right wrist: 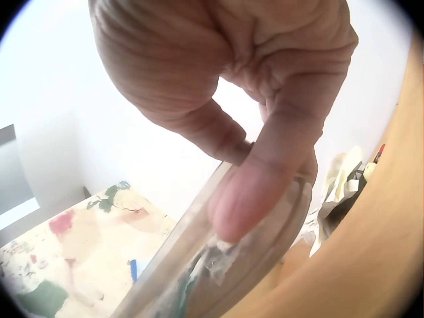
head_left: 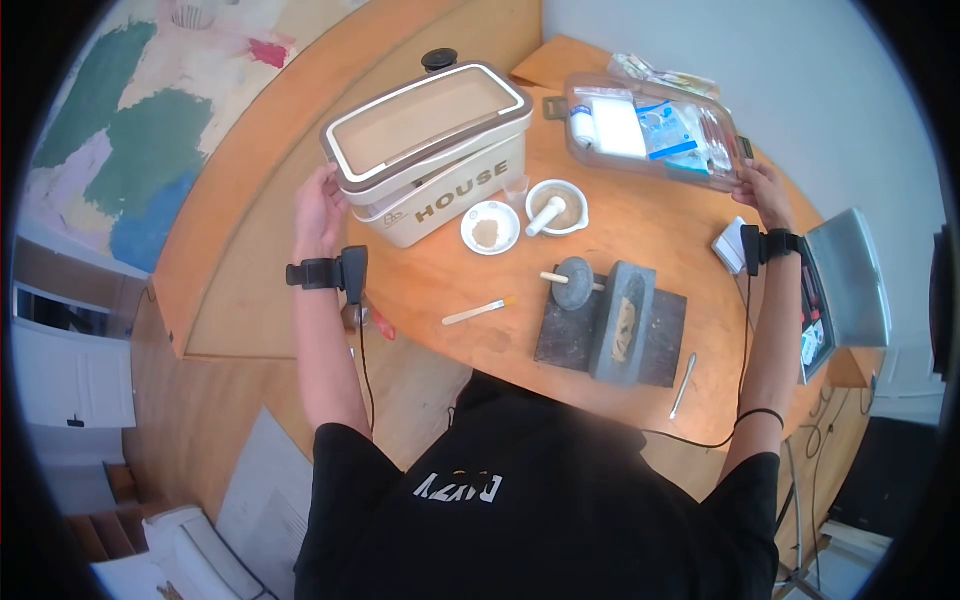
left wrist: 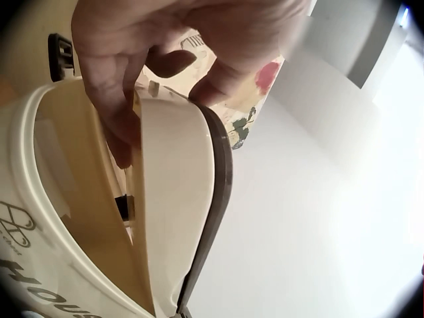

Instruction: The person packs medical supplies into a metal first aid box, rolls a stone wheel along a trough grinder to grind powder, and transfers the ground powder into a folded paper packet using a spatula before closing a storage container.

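Note:
At the upper left of the head view stands a cream box (head_left: 440, 210) lettered "HOUSE", its brown-edged lid (head_left: 425, 115) tilted and raised at the left end. My left hand (head_left: 320, 208) grips that end; in the left wrist view, the fingers of the hand (left wrist: 179, 40) reach under the lid (left wrist: 175, 179), thumb outside, above the box (left wrist: 16, 192). My right hand (head_left: 765, 192) pinches the right end of a translucent container (head_left: 640, 172) holding packets and a white roll. The right wrist view shows thumb and fingers of the hand (right wrist: 258, 86) on the container's edge (right wrist: 192, 245).
A white mortar (head_left: 575, 225) with pestle and a dish (head_left: 490, 245) of powder sit mid-table. Nearer are a brush (head_left: 475, 312), a stone trough (head_left: 610, 365) and stone wheel (head_left: 573, 284) on a dark board, and a metal tool (head_left: 685, 385). An open case (head_left: 850, 270) stands right.

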A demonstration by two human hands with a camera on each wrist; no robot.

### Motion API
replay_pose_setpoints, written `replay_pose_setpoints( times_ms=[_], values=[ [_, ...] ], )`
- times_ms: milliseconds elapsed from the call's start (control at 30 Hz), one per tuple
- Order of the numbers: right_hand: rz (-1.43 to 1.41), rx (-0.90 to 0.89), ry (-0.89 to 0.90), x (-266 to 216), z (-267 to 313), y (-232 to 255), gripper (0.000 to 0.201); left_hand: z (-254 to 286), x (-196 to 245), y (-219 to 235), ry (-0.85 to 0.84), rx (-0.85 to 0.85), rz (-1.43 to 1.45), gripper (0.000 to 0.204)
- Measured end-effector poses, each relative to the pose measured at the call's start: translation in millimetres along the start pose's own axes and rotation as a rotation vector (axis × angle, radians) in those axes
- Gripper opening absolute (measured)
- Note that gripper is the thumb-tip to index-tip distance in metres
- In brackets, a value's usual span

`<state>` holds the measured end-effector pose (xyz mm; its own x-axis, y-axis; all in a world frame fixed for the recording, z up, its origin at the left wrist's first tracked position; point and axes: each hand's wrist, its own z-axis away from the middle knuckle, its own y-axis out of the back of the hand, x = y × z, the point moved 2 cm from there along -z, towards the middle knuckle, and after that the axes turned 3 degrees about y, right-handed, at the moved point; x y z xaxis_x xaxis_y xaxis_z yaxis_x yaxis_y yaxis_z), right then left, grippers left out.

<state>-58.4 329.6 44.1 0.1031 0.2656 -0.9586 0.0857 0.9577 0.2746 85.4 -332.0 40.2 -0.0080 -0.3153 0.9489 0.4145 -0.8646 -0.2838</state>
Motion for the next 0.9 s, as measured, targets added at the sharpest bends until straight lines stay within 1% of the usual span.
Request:
replay_pose_setpoints(
  times_ms=[67, 100, 167, 200, 233, 267, 300, 333, 367, 433, 467, 533, 567, 633, 667, 700, 767, 800, 900],
  values=[
    [0.004, 0.002, 0.000, -1, -3, 0, 0.029, 1, 0, 3, -0.041, 0.084, -0.013, 0.023],
    [0.007, 0.003, 0.001, -2, -4, -1, 0.028, 1, 2, 5, -0.046, 0.086, -0.014, 0.023],
    [-0.001, -0.019, 0.008, -6, -4, -1, 0.030, 2, 7, 9, -0.117, 0.175, 0.133, 0.022],
    [-0.007, -0.041, 0.010, -8, -3, 0, 0.032, 2, 11, 15, -0.120, 0.175, 0.134, 0.022],
    [-0.007, -0.042, 0.011, -12, -2, -1, 0.032, 2, 19, 27, -0.194, 0.173, 0.173, 0.022],
    [-0.024, -0.079, 0.018, -16, -1, -5, 0.034, 5, 31, 34, -0.268, 0.170, 0.212, 0.023],
    [-0.040, -0.114, 0.025, -21, 0, -9, 0.035, 12, 43, 43, -0.289, 0.145, 0.237, 0.022],
    [-0.041, -0.111, 0.030, -23, 0, -15, 0.035, 24, 57, 51, -0.313, 0.117, 0.263, 0.022],
    [-0.049, -0.133, 0.054, -28, -4, -26, 0.036, 27, 64, 68, -0.309, 0.119, 0.266, 0.022],
    [-0.060, -0.154, 0.077, -43, -7, -55, 0.038, 28, 80, 102, -0.366, 0.130, 0.374, 0.024],
    [-0.061, -0.185, 0.097, -56, -5, -78, 0.038, 31, 83, 109, -0.367, 0.137, 0.370, 0.024],
    [-0.063, -0.237, 0.124, -75, -2, -126, 0.038, 42, 87, 125, -0.388, 0.052, 0.448, 0.025],
    [-0.056, -0.289, 0.140, -85, -1, -150, 0.036, 48, 87, 128, -0.400, 0.068, 0.446, 0.025],
    [-0.050, -0.358, 0.168, -103, -2, -193, 0.034, 58, 78, 124, -0.390, 0.179, 0.416, 0.026],
    [-0.038, -0.399, 0.179, -106, -4, -214, 0.030, 67, 75, 112, -0.375, 0.243, 0.381, 0.026],
    [-0.025, -0.439, 0.189, -110, -5, -232, 0.027, 73, 70, 107, -0.384, 0.258, 0.385, 0.026],
    [-0.004, -0.471, 0.196, -116, -5, -260, 0.025, 78, 60, 103, -0.346, 0.298, 0.274, 0.024],
    [0.011, -0.485, 0.198, -119, -5, -273, 0.023, 78, 53, 103, -0.344, 0.307, 0.273, 0.022],
    [0.023, -0.544, 0.229, -121, -8, -298, 0.021, 74, 42, 97, -0.314, 0.319, 0.270, 0.021]
  ],
)
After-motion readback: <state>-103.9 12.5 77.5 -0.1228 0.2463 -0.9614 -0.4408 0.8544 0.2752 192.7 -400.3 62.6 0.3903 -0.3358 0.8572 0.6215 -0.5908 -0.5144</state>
